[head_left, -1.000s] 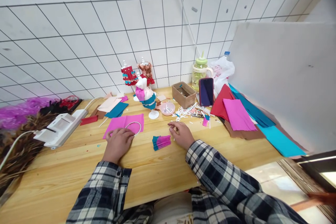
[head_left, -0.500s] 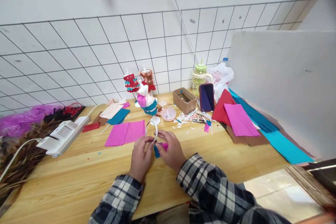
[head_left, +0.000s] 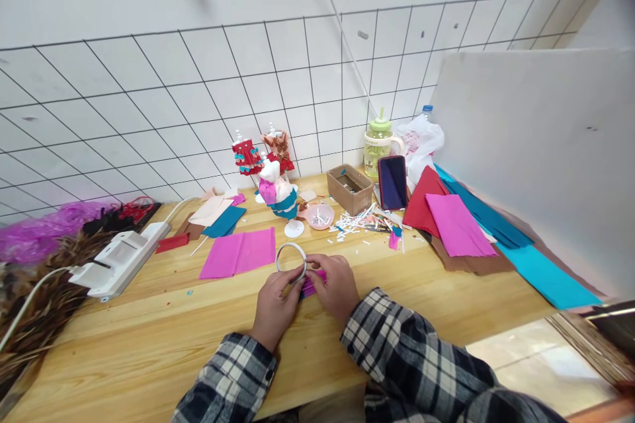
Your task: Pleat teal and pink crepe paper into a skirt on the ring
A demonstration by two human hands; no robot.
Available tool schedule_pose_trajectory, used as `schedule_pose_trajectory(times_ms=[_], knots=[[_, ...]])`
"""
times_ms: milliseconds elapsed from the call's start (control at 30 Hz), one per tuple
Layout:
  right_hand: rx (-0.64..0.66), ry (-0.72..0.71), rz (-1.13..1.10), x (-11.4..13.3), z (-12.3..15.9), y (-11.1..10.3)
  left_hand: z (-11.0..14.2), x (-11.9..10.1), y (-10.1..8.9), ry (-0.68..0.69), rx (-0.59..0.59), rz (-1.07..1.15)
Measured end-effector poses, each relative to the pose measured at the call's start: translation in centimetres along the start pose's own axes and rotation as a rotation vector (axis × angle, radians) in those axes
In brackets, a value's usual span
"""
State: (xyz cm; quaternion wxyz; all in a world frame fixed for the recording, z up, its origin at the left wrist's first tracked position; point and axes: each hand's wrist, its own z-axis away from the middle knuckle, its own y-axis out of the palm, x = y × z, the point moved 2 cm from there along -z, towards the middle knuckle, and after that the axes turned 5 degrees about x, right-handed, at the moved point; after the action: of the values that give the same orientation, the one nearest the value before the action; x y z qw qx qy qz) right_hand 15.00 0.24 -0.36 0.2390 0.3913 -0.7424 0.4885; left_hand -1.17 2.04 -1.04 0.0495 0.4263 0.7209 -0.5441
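Observation:
My left hand (head_left: pixel 278 304) pinches the lower edge of a narrow white ring (head_left: pixel 284 250), which looks like a roll of tape, held upright just above the table. My right hand (head_left: pixel 336 285) closes in from the right, its fingertips touching the same ring. Under the right thumb and fingers sits a small folded piece of magenta and blue crepe paper (head_left: pixel 308 288), partly hidden. Left of the hands lies a flat magenta sheet (head_left: pixel 238 254). Beyond them stands a small dress form (head_left: pixel 284 201) wrapped in white, magenta and blue.
Two more dressed forms stand behind it. White paper sticks (head_left: pixel 354 221) lie scattered near a pink dish (head_left: pixel 320 215) and a cardboard box (head_left: pixel 349 189). A phone (head_left: pixel 392 183) leans upright. Crepe sheets (head_left: pixel 459 225) are stacked at right; a power strip (head_left: pixel 122 261) lies left.
The ring has turned to face me more and sits slightly lower. Both hands have shifted a little right in view. More magenta and less blue shows on the small paper piece.

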Motion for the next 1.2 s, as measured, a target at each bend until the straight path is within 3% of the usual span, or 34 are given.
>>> schedule_pose_trajectory(times_ms=[200, 400, 533, 800, 1000, 1200], knots=[[0.061, -0.028, -0.084, -0.12, -0.13, -0.13, -0.17, 0.07, 0.12, -0.019, 0.062, 0.045], [0.022, 0.026, -0.210, -0.25, 0.07, -0.07, -0.02, -0.42, 0.16, -0.098, 0.156, 0.307], [0.049, 0.016, -0.143, -0.35, 0.06, 0.09, -0.15, -0.38, 0.36, -0.155, 0.170, 0.414], [0.048, 0.018, -0.184, -0.46, 0.04, 0.12, -0.40, -0.23, 0.34, -0.118, 0.136, 0.266], [0.075, 0.026, -0.154, -0.53, -0.03, 0.21, -0.23, 0.07, 0.41, -0.098, 0.129, 0.279], [0.073, -0.053, -0.145, -0.31, 0.02, -0.08, -0.03, 0.42, 0.16, -0.093, 0.025, 0.173]])
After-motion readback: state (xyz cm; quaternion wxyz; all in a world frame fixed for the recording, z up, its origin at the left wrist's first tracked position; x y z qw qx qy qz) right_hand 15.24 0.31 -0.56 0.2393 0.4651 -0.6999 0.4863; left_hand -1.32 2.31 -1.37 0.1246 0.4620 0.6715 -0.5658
